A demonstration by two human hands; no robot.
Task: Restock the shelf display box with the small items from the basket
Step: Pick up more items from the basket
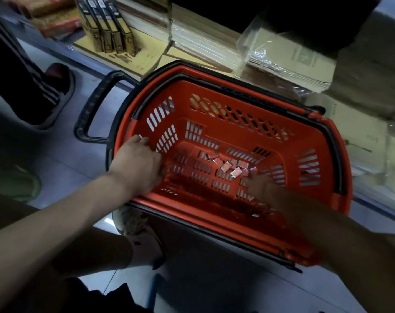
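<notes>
head view, steeply downward, close above basket [214, 213]

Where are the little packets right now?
The packets lie heaped on the floor of the red basket, slightly right of the middle of the head view, just beyond the right hand.

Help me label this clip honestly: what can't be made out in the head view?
All in the head view:
- right hand: motion-blurred and dark, so whether it holds any small items is unclear.
- left hand: fingers dip behind the basket wall; grip unclear.
- small items: too small to read or count.
- shelf display box: not identifiable among the dim shelf goods at the top edge.
</notes>
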